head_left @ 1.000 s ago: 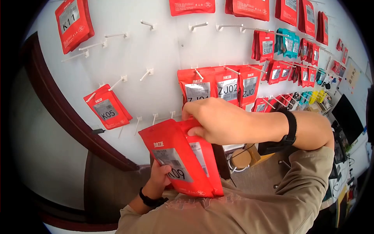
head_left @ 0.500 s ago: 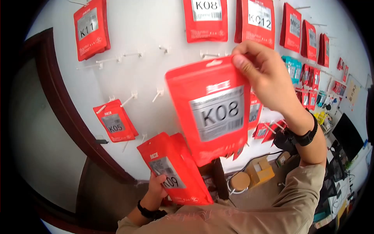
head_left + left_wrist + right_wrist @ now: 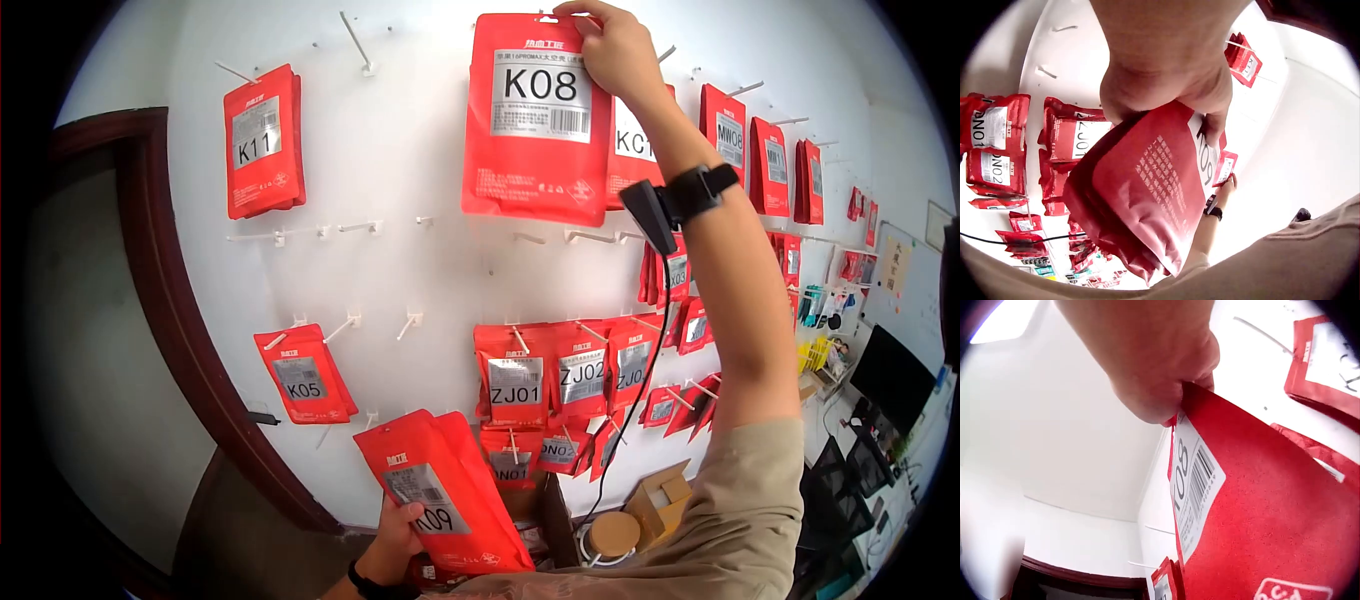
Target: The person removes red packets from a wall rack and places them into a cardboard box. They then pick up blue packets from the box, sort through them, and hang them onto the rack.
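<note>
Up at the wall, my right hand (image 3: pixel 618 50) pinches the top right corner of a red pouch labelled K08 (image 3: pixel 540 170). The pouch hangs upright, its label facing me, and covers what is behind it at that spot. The right wrist view shows the fingers (image 3: pixel 1191 378) at the pouch's edge. Low in front of my body, my left hand (image 3: pixel 398 527) grips a red pouch labelled K09 (image 3: pixel 430 452), tilted, with the thumb on its front. In the left wrist view the K09 pouch (image 3: pixel 1147 181) is layered against more red packaging.
White pegs (image 3: pixel 410 322) stick out from the white wall. Around them hang red pouches marked K11 (image 3: pixel 262 185), K05 (image 3: pixel 305 405), KC (image 3: pixel 630 175) and ZJ01 (image 3: pixel 515 405). A cable (image 3: pixel 652 400) trails from my right wrist. Cardboard boxes (image 3: pixel 660 500) stand below; a dark door frame (image 3: pixel 190 300) is at left.
My right hand has drawn the K08 pouch from beside the K09 pouch and raised it to the upper wall. The left hand keeps holding the K09 pouch low. The head view has tilted up.
</note>
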Tool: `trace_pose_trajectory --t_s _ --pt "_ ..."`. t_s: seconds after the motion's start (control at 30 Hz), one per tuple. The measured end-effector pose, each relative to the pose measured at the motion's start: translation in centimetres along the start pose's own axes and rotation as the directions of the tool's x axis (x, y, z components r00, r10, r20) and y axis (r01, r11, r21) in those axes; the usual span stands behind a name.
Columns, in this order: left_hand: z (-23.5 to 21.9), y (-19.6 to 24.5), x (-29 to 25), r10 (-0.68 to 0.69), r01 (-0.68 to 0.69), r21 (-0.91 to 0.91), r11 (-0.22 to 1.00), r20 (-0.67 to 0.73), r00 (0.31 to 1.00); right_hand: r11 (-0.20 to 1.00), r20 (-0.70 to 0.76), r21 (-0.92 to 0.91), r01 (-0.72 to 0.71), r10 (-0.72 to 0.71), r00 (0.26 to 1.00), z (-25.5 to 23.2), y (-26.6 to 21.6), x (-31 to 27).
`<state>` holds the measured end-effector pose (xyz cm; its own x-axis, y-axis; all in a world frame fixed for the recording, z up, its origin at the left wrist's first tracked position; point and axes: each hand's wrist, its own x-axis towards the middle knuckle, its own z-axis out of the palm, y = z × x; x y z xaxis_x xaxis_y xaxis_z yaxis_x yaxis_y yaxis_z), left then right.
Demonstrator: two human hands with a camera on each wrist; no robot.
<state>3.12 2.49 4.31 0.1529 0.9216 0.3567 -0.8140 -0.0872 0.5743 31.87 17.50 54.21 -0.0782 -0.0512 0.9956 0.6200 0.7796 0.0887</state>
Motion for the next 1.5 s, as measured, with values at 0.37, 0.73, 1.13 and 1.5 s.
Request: trace_pose_trajectory --t_s 0.37,0.73,1.13,1.5 --pt "0.0 0.7 -0.7 0.067 -0.068 -0.069 0.995 -0.013 0.998 0.983 -0.024 -0.180 -0.036 0.033 0.999 3.3 3.8 3.9" --pt "0.0 0.7 -1.3 0.057 -0.060 -0.058 0.996 -0.048 0.997 0.955 0.091 -0.297 -0.005 0.033 0.995 6.4 6.7 2.2" --pt "-1.1 0.3 -2.2 0.089 -0.094 -0.047 0.994 -0.101 0.991 0.922 0.009 -0.357 -0.153 0.167 0.986 10.3 9.9 0.5" --pt "2.1 4.3 0.8 0.155 -0.151 0.345 0.926 0.018 0.988 0.957 0.600 0.288 -0.020 -0.164 0.783 -1.1 -11.4 -14.9"
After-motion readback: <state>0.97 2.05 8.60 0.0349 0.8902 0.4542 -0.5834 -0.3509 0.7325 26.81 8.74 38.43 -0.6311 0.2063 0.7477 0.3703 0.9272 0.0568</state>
